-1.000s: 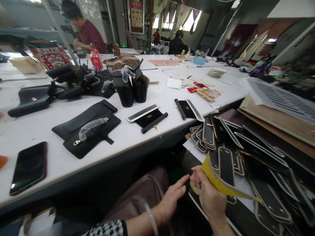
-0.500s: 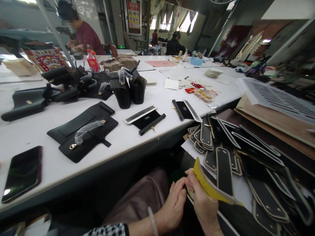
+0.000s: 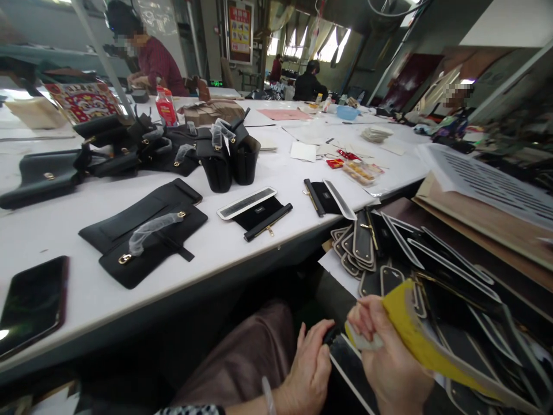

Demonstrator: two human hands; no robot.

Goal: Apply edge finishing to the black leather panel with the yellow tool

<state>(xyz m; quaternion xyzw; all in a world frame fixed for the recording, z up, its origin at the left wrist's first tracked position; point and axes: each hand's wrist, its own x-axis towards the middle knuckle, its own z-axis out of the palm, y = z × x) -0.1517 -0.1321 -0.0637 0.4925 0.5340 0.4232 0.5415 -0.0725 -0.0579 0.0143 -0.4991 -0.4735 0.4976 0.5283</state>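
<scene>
White worktable (image 3: 242, 242) runs the length of a busy workshop, where other people sit at its far end. Down at lap level, the left hand (image 3: 311, 369) curls its fingers around the near end of a black leather strip (image 3: 351, 369), seemingly to steady it against the knee. The right hand (image 3: 391, 360) pinches a yellow backing sheet (image 3: 421, 340) between thumb and fingers, its sheet lifted clear of the strip as if being peeled away. Just to the right lies a heap of matching black strips (image 3: 427, 259) with pale edges, close by for easy reach. On the table rest flat black bag panels (image 3: 142, 230), upright finished bags (image 3: 228, 155) and a dark phone (image 3: 32, 302) near the left edge
</scene>
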